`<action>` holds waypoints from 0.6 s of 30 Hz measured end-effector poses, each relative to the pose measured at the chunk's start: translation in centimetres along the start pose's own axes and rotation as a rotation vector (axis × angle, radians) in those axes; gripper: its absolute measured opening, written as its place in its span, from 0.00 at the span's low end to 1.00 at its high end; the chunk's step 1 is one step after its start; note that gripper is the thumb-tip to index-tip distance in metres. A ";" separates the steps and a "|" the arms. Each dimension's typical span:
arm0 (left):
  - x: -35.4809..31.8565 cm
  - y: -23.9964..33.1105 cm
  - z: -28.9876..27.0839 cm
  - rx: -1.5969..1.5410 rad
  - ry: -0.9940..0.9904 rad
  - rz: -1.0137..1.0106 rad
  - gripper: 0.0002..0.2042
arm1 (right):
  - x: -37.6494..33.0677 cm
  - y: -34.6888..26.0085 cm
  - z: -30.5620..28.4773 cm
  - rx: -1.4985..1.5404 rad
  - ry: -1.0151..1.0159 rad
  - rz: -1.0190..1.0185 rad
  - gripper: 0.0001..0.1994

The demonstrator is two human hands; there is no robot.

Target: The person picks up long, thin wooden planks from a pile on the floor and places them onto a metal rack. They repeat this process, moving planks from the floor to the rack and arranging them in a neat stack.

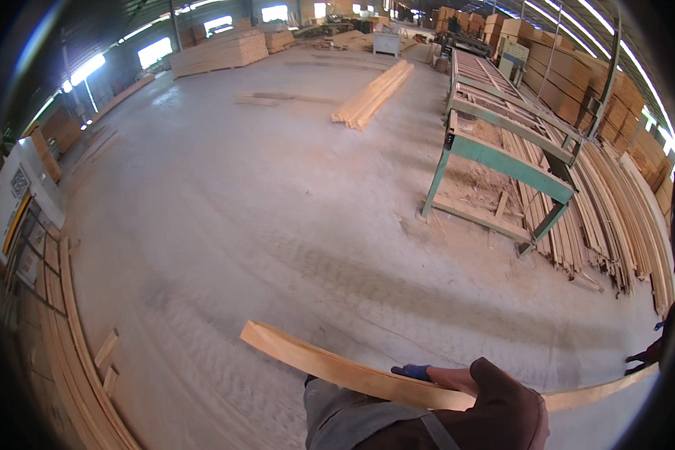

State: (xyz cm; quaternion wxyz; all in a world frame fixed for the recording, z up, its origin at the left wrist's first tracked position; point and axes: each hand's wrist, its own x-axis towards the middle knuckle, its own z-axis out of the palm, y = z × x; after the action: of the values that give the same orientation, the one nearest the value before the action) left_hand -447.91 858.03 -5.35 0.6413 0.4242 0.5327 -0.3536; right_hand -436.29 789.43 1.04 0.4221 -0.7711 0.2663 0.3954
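A long, thin wooden board [330,365] is up off the floor [262,225] and is being carried — that part looks done. It is not set down on any pile yet, so that seems to be what is left.

The board runs across the bottom of the picture, from a pale end on the left to a thin end far on the right. One hand [435,375], in a brown sleeve with blue fingertips like a glove, lies on the board near its middle and seems to hold it. I cannot tell which hand it is, and I see no other hand of this person.

A green metal frame [502,161] stands far off on the right, with many boards [615,217] lying beside it. At the right edge, another person's hand [641,358] is near the board's thin end.
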 end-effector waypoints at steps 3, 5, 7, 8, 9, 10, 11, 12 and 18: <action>2.4 8.1 4.6 -0.009 0.031 0.020 0.25 | 4.9 -6.1 -4.8 0.026 0.035 0.018 0.42; 5.1 14.0 8.0 -0.009 0.034 0.047 0.26 | 7.0 -9.5 -8.1 0.015 0.086 0.066 0.43; 6.8 23.6 11.5 0.033 0.062 0.203 0.27 | 9.7 -11.8 -11.7 0.061 0.036 0.098 0.41; 7.4 28.9 13.4 0.030 0.068 0.356 0.27 | 12.1 -14.3 -14.1 0.080 0.009 0.090 0.40; 8.3 33.7 15.8 0.021 0.051 0.564 0.28 | 14.7 -16.7 -16.5 0.088 -0.010 0.070 0.39; 8.1 39.9 18.8 0.105 0.005 0.515 0.24 | 17.5 -17.7 -18.2 0.078 0.081 -0.014 0.38; 4.9 47.6 27.7 0.232 -0.068 0.433 0.21 | 18.7 -16.6 -19.3 0.142 0.124 0.056 0.38; 3.3 52.4 33.3 0.327 -0.099 0.545 0.22 | 21.2 -17.8 -21.1 0.193 0.138 0.078 0.38; 6.4 69.8 53.4 0.446 -0.210 0.639 0.23 | 30.0 -27.6 -37.5 0.033 0.343 0.076 0.36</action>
State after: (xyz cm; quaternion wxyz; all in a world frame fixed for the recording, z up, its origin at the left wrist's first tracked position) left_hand -363.10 836.09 3.90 0.6621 0.6588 0.2158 -0.2848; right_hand -385.02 768.69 0.57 0.3677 -0.8096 0.3696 0.2695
